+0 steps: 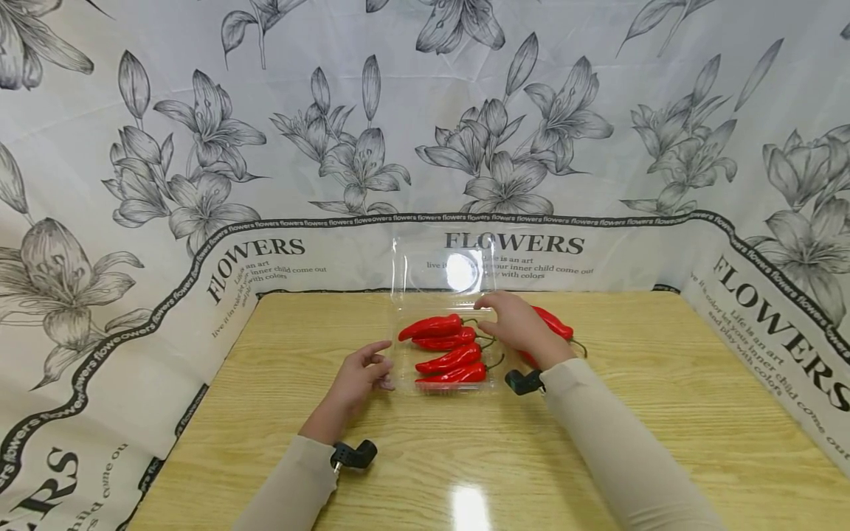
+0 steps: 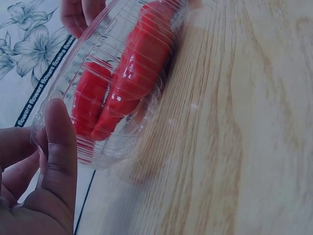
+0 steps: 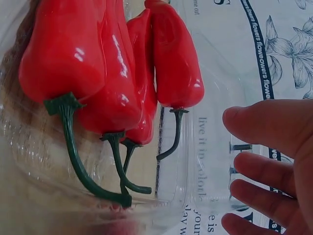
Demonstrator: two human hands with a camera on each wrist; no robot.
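A clear plastic box (image 1: pixel 406 385) lies on the table with its transparent lid (image 1: pixel 425 267) raised at the back. Inside it, several red peppers (image 1: pixel 451 359) lie side by side, their green stems (image 3: pixel 73 147) pointing right. My left hand (image 1: pixel 358 376) is at the box's left side; its thumb (image 2: pixel 58 132) and fingers pinch the rim there. Over the back right corner of the box is my right hand (image 1: pixel 518 324), fingers apart and nothing held, near the stem ends. In the right wrist view, a gap separates its fingertips (image 3: pixel 239 161) from the nearest pepper (image 3: pixel 176 58).
To the right of the box, another red pepper (image 1: pixel 553 322) lies on the wooden table (image 1: pixel 398 457); a further red piece (image 1: pixel 529 359) shows beside my right wrist, mostly hidden. A flower-printed curtain (image 1: pixel 358 162) rises behind the table's far edge and along both sides.
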